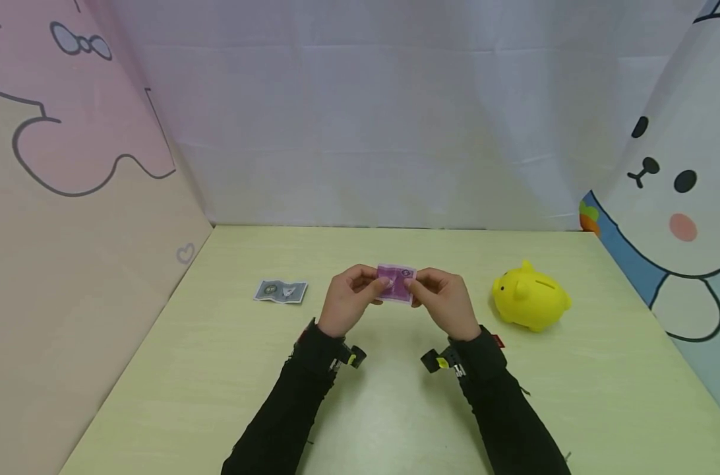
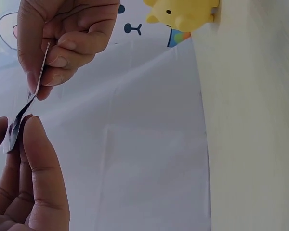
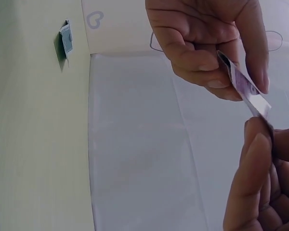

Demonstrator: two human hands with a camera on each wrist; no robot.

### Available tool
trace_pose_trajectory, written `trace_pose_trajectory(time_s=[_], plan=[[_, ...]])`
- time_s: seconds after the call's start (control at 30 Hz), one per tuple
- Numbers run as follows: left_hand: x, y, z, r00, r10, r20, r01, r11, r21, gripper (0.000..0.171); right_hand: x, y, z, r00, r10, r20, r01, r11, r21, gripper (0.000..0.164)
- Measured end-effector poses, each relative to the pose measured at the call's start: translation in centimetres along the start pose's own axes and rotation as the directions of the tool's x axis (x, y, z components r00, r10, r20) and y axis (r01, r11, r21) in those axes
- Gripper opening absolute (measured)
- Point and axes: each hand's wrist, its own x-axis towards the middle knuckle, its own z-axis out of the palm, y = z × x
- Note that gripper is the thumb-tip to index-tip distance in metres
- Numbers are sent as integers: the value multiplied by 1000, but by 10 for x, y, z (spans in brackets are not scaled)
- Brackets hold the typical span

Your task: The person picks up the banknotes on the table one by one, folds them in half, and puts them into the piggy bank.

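A small purple banknote (image 1: 395, 282), apparently folded, is held up above the table between both hands. My left hand (image 1: 353, 298) pinches its left edge between thumb and fingers. At the other edge, my right hand (image 1: 446, 300) grips it the same way. Seen nearly edge-on in the right wrist view, the purple banknote (image 3: 248, 91) looks bent, with layers at one end. To the left of the hands lies a grey-green banknote (image 1: 281, 291), creased, on the table. On the right stands a yellow piggy bank (image 1: 531, 297) with a slot in its back.
The pale table (image 1: 378, 422) has a white curtain (image 1: 366, 132) along its far edge. Panels with cartoon drawings (image 1: 686, 198) stand at both sides. A small camera is strapped to each wrist.
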Motion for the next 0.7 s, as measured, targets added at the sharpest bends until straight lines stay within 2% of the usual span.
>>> trace_pose_trajectory(time_s=[0.4,0.7], plan=[[0,3,-2,999,29,-12,-29,999,23,17,1,-2,0,1000,-3,-15,3,1000,6,17],[-3,7,-1,999,40,32,-40,999,-22,19,1,0,0,1000,-3,-13,3,1000,14,15]])
